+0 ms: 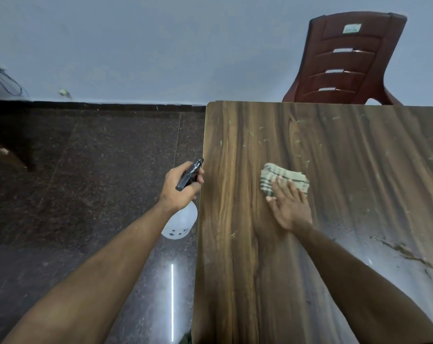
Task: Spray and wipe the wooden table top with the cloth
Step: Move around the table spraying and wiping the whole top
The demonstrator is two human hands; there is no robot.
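Observation:
The wooden table top (235,256) fills the right half of the view, with pale specks of dirt on its far part and wet droplets and smears near its right edge. A folded striped grey cloth (272,178) lies on it, and my right hand (288,204) presses flat on the cloth with fingers spread over it. My left hand (179,186) holds a spray bottle (180,223) just off the table's left edge, over the floor. The bottle has a black nozzle head and a white translucent body; its nozzle points toward the table.
A dark red plastic chair (347,60) stands behind the table's far edge. A dark speckled stone floor (86,170) lies to the left, up to a pale wall. A dark object (9,150) sits at the left edge.

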